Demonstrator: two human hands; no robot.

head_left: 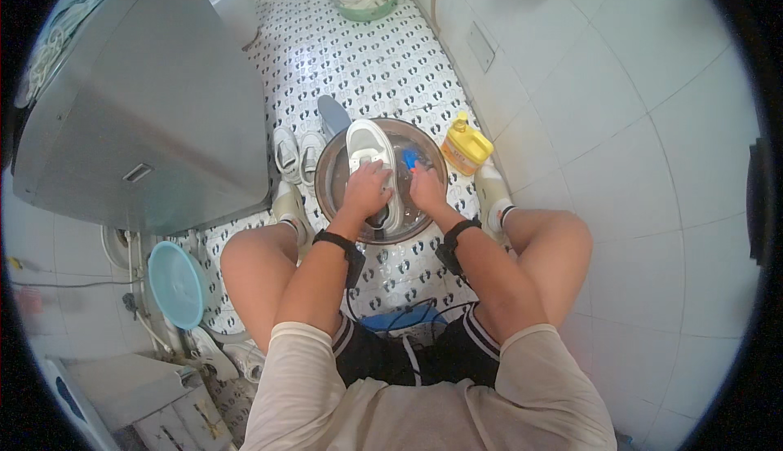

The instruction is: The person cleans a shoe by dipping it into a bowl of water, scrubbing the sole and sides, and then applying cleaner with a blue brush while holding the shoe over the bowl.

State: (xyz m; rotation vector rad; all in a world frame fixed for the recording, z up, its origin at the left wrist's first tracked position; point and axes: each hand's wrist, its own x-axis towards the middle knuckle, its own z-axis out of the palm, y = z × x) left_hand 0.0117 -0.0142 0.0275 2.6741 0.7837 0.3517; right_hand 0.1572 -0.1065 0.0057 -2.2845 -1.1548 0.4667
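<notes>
A white shoe (367,138) lies in a round, brown-rimmed basin (325,200) of water between my feet, its toe pointing away from me. My left hand (369,189) grips the shoe around its opening. In my right hand (426,189), just right of the shoe, is a small brush (410,158) with a blue head and a bit of orange near my fingers. The brush is apart from the shoe, over the right part of the basin; its handle is mostly hidden by my hand.
A yellow jug (467,148) stands right of the basin. A grey insole (333,114) and a pair of white sneakers (298,156) are at its left. Beyond the sneakers rises a grey appliance (147,108). A light blue basin (176,285) leans at lower left; a green basin (364,12) holds cloth far off.
</notes>
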